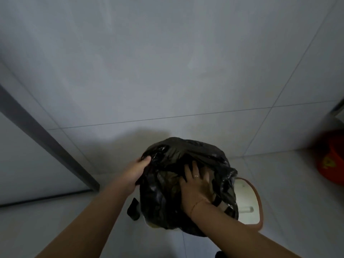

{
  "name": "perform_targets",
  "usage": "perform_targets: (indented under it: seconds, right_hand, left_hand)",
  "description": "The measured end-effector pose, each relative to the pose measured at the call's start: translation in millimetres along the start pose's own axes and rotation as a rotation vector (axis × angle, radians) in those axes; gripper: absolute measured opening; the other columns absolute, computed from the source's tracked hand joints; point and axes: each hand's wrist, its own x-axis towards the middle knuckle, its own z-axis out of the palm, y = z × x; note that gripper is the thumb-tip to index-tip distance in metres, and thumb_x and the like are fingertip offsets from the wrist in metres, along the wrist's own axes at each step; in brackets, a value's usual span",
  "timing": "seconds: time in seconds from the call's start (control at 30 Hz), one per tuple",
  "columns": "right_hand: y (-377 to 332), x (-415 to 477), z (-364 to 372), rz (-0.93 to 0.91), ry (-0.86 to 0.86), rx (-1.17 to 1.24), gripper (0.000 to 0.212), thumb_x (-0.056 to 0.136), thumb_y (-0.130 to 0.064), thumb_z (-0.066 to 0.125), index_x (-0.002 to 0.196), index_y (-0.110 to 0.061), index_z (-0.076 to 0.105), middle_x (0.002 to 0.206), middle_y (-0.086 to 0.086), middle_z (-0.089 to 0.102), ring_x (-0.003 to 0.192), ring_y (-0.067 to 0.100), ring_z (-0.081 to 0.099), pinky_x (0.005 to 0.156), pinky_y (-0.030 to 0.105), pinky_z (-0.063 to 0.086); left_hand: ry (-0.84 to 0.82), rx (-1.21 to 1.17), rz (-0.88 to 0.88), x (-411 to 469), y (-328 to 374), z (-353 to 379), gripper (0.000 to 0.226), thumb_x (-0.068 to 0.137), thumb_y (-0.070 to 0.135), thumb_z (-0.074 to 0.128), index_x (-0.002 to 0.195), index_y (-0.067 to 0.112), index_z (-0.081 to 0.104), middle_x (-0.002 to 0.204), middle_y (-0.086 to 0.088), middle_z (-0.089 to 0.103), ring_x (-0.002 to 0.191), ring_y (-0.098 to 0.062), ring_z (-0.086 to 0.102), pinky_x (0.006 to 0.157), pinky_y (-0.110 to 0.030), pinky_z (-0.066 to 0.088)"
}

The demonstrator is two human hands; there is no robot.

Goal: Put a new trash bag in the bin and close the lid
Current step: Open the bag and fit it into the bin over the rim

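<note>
The bag (186, 155) was glossy black. The lid (245, 202) was white with a brown rim. The floor (167, 71) was pale grey tile.

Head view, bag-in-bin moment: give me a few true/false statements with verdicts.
1. The trash bag is black. True.
2. The left hand grips the bag's edge on the far-left side. True.
3. The right hand is off the bag. False: it presses flat into the bag, fingers spread.
4. The lid is closed over the bin. False: it stands open to the right, white inside showing.
5. A red object sits at the right edge. True.
</note>
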Motion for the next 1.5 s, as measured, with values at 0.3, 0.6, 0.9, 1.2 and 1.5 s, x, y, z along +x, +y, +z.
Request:
perform_targets:
  seconds: [0.3,0.6,0.9,1.2,1.5]
  right_hand:
    - [-19.5,68.5,95.5,-0.188,-0.473,0.099,0.066,0.093,-0.044,0.037,0.149,-0.032,0.004,0.159,0.01,-0.003,0.143,0.043,-0.007,0.111,0.064,-0.003]
    - [-14.7,45.6,44.1,-0.169,-0.34,0.303,0.045,0.091,-0.018,0.045,0.136,-0.014,0.043,0.142,0.015,0.039,0.129,0.036,0.04,0.104,0.045,0.039]
    - [99.1,26.1,19.1,0.132,0.302,0.451,0.056,0.083,-0.022,0.059,0.135,-0.03,0.04,0.156,0.012,0.01,0.138,0.035,0.028,0.115,0.047,0.017]
    - [115.9,97.8,23.3,0.142,0.407,1.133,0.046,0.071,0.02,0.032,0.061,-0.017,0.059,0.072,0.011,0.06,0.072,0.023,0.054,0.058,0.017,0.043]
    - [113.1,103.6,48.4,0.212,0.134,1.216,0.038,0.083,0.006,0.038,0.096,-0.008,0.071,0.09,0.008,0.065,0.083,0.02,0.057,0.062,0.022,0.044]
  left_hand:
    - [0.109,0.802,0.295,36.9,-28.0,-0.5,0.035,0.074,0.001,0.06,0.108,0.008,0.058,0.098,-0.013,0.063,0.094,-0.03,0.06,0.077,-0.034,0.049]
    - [0.201,0.692,0.214,37.9,-42.3,-9.2,0.095,0.067,0.013,0.075,0.146,0.011,0.021,0.145,-0.018,0.029,0.127,-0.034,0.04,0.091,-0.032,0.037]
    - [0.272,1.297,0.85,6.5,-38.7,-12.1,0.031,0.06,-0.007,0.054,0.081,0.015,0.049,0.152,-0.023,0.028,0.088,-0.039,0.06,0.058,-0.035,0.04]
    - [0.174,1.223,0.572,71.7,-22.9,-15.8,0.062,0.081,0.003,0.045,0.134,0.036,0.047,0.129,-0.005,0.058,0.11,-0.031,0.058,0.08,-0.033,0.045]
    - [0.132,0.601,0.015,102.4,-30.0,-18.3,0.019,0.089,0.018,0.053,0.079,0.006,0.063,0.095,-0.021,0.067,0.085,-0.031,0.063,0.087,-0.037,0.049]
